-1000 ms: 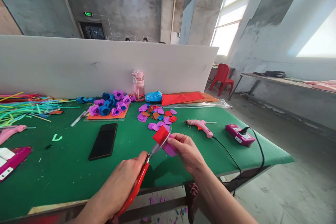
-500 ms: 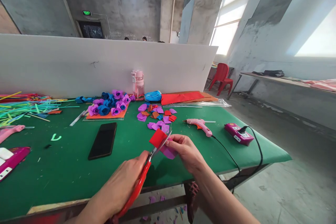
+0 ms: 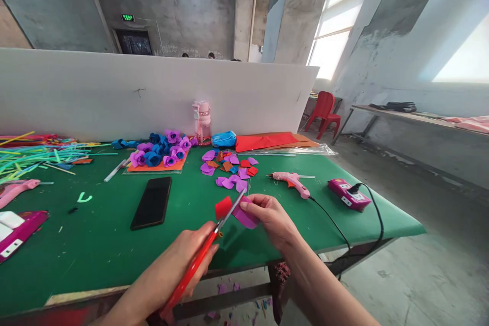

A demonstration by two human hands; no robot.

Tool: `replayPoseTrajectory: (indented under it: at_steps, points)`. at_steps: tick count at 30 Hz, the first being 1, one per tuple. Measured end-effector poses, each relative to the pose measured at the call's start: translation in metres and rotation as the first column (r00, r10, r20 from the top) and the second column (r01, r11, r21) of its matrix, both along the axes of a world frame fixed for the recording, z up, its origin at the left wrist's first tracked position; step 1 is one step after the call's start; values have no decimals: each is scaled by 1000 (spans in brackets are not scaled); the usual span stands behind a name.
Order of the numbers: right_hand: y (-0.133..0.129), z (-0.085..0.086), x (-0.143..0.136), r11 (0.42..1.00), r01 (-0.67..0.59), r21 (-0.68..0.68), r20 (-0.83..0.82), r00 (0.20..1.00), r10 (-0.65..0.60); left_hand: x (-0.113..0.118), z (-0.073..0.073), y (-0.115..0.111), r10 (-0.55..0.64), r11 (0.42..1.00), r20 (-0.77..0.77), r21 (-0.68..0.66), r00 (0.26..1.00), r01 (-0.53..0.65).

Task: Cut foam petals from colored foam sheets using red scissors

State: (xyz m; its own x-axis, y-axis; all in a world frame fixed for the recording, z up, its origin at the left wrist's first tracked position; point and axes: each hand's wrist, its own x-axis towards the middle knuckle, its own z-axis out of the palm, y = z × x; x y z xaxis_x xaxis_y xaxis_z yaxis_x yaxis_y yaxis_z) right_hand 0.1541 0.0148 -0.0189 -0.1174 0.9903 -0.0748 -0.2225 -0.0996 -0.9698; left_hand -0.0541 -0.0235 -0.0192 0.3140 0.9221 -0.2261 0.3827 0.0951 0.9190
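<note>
My left hand (image 3: 196,247) is closed around a pair of red-handled scissors (image 3: 194,267), whose blades point up and away. A purple piece of paper (image 3: 246,216) is pinched between the thumb and fingers of my right hand (image 3: 269,216). The blade tips lie along this piece's left edge. Just left of the blades is a red piece of paper (image 3: 223,208); whether it hangs free or touches the table I cannot tell. Beyond my hands, cut petals (image 3: 231,182) in purple, red, brown and blue lie scattered on the green table (image 3: 114,244).
A phone (image 3: 151,202) lies left of my hands, with paper flowers (image 3: 155,155) behind it. To the right are a pink glue gun (image 3: 292,182) and a corded power strip (image 3: 348,194). A pink bottle (image 3: 203,122) stands by the white partition (image 3: 153,91).
The red piece is now left of the blades, apart from the purple piece. The scissor blades look more closed, and more of the purple piece shows.
</note>
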Motion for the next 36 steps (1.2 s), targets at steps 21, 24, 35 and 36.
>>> replayPoseTrajectory:
  at_steps: [21, 24, 35, 36]
  points:
    - [-13, -2, -21, 936, -280, 216, 422, 891, 169, 17, 8, 30, -65, 980, 217, 198, 974, 22]
    - [-9, -3, -21, 961, -200, 189, 330, 935, 130, 20, 13, 29, 53, 983, 269, 154, 962, -97]
    - [-8, -11, -65, 988, 152, 21, -403, 906, -131, 49, -1, 42, 516, 780, 719, -171, 465, -601]
    - [-8, -12, -69, 988, 151, 4, -442, 887, -134, 52, -1, 42, 508, 786, 731, -175, 457, -593]
